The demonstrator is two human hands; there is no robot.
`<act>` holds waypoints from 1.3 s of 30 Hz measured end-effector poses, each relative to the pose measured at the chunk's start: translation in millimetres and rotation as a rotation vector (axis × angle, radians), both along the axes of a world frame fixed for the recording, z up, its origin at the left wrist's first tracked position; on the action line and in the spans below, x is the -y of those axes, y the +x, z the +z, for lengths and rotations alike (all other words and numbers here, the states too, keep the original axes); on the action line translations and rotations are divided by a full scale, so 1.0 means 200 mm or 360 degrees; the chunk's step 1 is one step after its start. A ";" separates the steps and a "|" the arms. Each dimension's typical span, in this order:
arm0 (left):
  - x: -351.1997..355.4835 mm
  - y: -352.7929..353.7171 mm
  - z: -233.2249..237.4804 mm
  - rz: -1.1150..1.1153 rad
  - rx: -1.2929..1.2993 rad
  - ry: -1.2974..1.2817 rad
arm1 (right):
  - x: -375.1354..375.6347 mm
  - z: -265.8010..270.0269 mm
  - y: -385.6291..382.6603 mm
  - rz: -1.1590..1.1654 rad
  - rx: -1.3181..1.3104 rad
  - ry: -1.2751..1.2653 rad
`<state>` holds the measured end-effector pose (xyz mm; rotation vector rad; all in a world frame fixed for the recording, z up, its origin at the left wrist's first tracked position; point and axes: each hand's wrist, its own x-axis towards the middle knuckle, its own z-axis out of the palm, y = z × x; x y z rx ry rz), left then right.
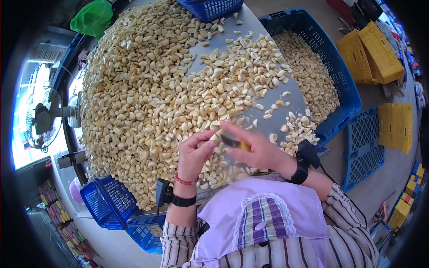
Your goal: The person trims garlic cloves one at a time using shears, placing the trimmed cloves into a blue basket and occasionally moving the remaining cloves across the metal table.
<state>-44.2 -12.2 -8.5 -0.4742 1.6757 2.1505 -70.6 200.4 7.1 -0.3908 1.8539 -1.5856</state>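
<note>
Pinched between the thumb and fingers of my left hand [195,154] is a pale garlic clove [217,135]. Close beside it, my right hand [261,152] is closed around a small knife with a yellow handle [244,146]; its dark blade points toward the clove and is blurred. The right index finger reaches to the clove's upper end. Under and beyond both hands, a large heap of peeled garlic cloves [134,89] covers much of the metal table [219,44]. A smaller pile of cloves [298,129] lies right of my right hand.
A large blue crate [346,89] of cloves stands at the table's right edge. Blue baskets sit at the far edge [212,10] and near left [107,203]. Yellow crates [371,53] and a blue pallet [364,147] lie on the floor right. A fan [44,117] stands left.
</note>
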 end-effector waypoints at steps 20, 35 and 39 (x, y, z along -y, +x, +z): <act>0.17 0.00 0.06 0.0645 -0.0449 0.1181 | -0.09 -0.09 -0.09 -0.0862 0.0928 -0.0593; -0.01 -0.23 -0.18 -0.0548 -0.0310 -0.1047 | -0.10 -0.08 -0.04 -0.0708 0.0687 -0.0469; 0.02 -0.16 -0.05 -0.0290 0.0187 -0.0253 | -0.08 -0.03 -0.02 -0.0370 0.0504 -0.0289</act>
